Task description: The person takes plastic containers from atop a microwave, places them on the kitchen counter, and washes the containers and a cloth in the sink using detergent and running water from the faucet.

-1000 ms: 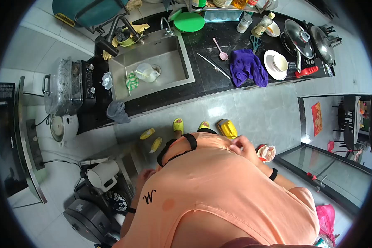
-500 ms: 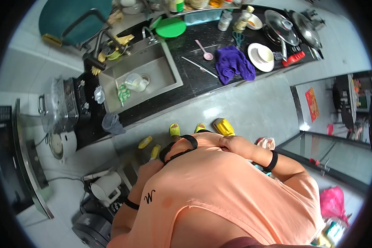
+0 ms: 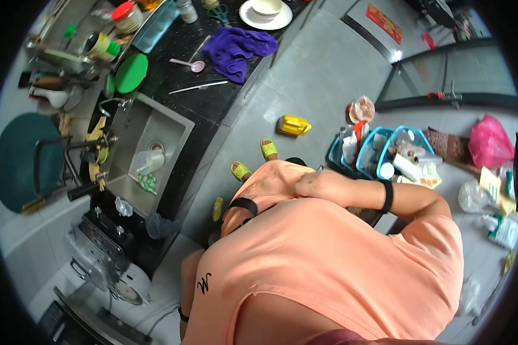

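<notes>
At the far left, a teal disc (image 3: pixel 17 155) is partly crossed by a black bar (image 3: pixel 37 158), and below it a dark appliance (image 3: pixel 77 322) is cut off by the lens rim, its kind hard to make out; the left hand is hidden behind the peach shirt (image 3: pixel 334 259) on the wearer's torso, only the forearm (image 3: pixel 191 270) showing, so I cannot tell its grip; the right hand (image 3: pixel 313 187) lies curled against the shirt front, and whether it pinches the fabric I cannot tell; counted: one green lid (image 3: pixel 131 73), one sink (image 3: pixel 168 129) with one clear cup (image 3: pixel 151 161), one pink spoon (image 3: pixel 187 63), one purple cloth (image 3: pixel 239 49), two slippers (image 3: pixel 240 171), one plate (image 3: pixel 265 25) under one bowl (image 3: pixel 267 7) clipped by the top edge, one yellow jug (image 3: pixel 294 125), at least two blue baskets (image 3: pixel 366 149), one pink bag (image 3: pixel 491 144)
</notes>
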`<action>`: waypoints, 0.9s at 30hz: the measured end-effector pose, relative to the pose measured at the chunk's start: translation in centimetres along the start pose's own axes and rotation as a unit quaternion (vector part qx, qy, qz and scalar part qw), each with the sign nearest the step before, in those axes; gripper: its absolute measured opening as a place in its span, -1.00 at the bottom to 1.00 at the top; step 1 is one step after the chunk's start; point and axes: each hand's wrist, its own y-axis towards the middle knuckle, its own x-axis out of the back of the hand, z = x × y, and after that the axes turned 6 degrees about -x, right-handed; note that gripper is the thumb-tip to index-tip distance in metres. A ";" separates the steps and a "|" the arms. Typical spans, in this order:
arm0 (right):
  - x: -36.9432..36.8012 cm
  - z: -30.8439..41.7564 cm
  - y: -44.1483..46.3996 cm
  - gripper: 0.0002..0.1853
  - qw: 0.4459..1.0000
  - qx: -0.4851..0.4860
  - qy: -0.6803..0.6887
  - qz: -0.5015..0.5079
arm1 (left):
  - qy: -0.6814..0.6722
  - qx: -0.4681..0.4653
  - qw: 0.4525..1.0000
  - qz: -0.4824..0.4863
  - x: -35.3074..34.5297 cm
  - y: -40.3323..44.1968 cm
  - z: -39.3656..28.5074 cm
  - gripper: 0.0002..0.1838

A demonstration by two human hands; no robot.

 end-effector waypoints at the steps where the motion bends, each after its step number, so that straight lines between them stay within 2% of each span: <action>1: -0.4 0.6 -1.7 -0.84 0.998 -0.067 -0.003 0.005 | -0.031 -0.043 0.999 0.003 0.1 2.3 0.1 -0.82; 2: -1.3 1.1 -3.2 -0.85 0.991 -0.130 -0.001 0.014 | -0.059 -0.081 0.995 0.015 -0.3 4.3 0.6 -0.82; 3: -2.8 1.0 -4.5 -0.85 0.991 -0.133 0.008 0.010 | -0.076 -0.108 0.990 0.045 -1.1 6.3 1.6 -0.82; 4: -4.4 0.4 -5.6 -0.85 0.980 -0.191 -0.003 -0.051 | -0.109 -0.116 0.982 0.105 -2.0 8.0 3.2 -0.80; 5: -5.7 0.3 -6.5 -0.84 0.963 -0.247 -0.015 -0.110 | -0.048 -0.161 0.980 0.103 -3.5 9.7 3.4 -0.77; 6: -6.6 1.0 -7.1 -0.84 0.962 -0.248 -0.012 -0.112 | -0.075 -0.163 0.975 0.133 -4.3 11.2 3.2 -0.77; 8: -8.4 2.4 -8.1 -0.83 0.873 -0.457 0.067 -0.156 | -0.075 -0.172 0.967 0.172 -4.7 13.0 2.4 -0.76; 9: -10.4 1.2 -9.5 -0.88 0.859 -0.469 0.126 -0.162 | -0.088 -0.175 0.963 0.186 -4.9 13.4 2.3 -0.77; 10: -12.3 0.3 -10.2 -0.88 0.860 -0.467 0.123 -0.162 | -0.099 -0.178 0.958 0.199 -4.9 13.6 2.3 -0.77; 12: -15.1 -0.4 -11.1 -0.91 0.806 -0.433 0.308 -0.261 | -0.132 -0.198 0.954 0.184 -5.3 13.4 3.3 -0.78; 14: -15.3 0.7 -11.0 -0.85 0.790 -0.432 0.338 -0.273 | -0.146 -0.130 0.955 0.221 -4.9 13.2 3.8 -0.77; 15: -15.4 1.1 -11.0 -0.85 0.783 -0.430 0.353 -0.278 | -0.144 -0.135 0.955 0.220 -4.8 13.1 4.3 -0.77; 17: -15.6 1.9 -10.9 -0.84 0.773 -0.428 0.376 -0.280 | -0.184 -0.088 0.945 0.254 -4.1 12.8 5.4 -0.77; 27: -17.7 5.1 -13.2 -0.82 0.686 -0.448 0.504 -0.273 | -0.133 -0.125 0.945 0.271 -0.2 9.9 9.6 -0.74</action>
